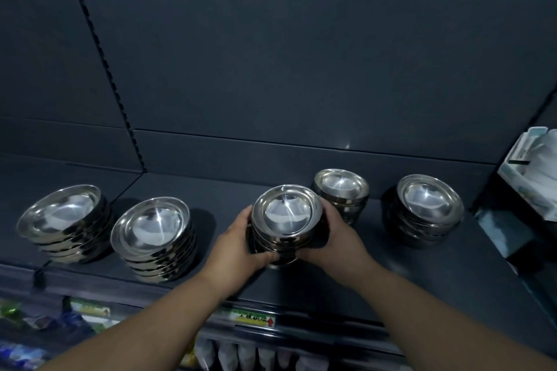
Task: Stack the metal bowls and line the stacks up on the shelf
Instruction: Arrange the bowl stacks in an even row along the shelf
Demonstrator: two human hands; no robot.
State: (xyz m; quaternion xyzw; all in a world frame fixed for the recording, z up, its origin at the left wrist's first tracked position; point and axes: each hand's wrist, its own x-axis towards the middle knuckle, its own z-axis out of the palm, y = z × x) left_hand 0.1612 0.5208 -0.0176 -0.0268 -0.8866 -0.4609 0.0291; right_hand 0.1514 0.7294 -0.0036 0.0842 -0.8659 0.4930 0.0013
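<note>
A stack of shiny metal bowls [286, 215] stands in the middle of the dark shelf [376, 268]. My left hand [238, 245] grips its left side and my right hand [334, 238] grips its right side, fingers curled round the lower bowls. Two wider, shallower stacks sit to the left: the far-left stack [64, 221] and the second stack [153, 233]. Behind and right of the held stack is another bowl stack [342, 190], and a further stack [428, 208] stands at the right.
A dark back panel [301, 84] rises behind the shelf, with a slotted upright [111, 75] at the left. A pale plastic container [530, 166] sits at the right edge. Price labels [253, 318] and packaged goods [33, 328] lie on the shelf below.
</note>
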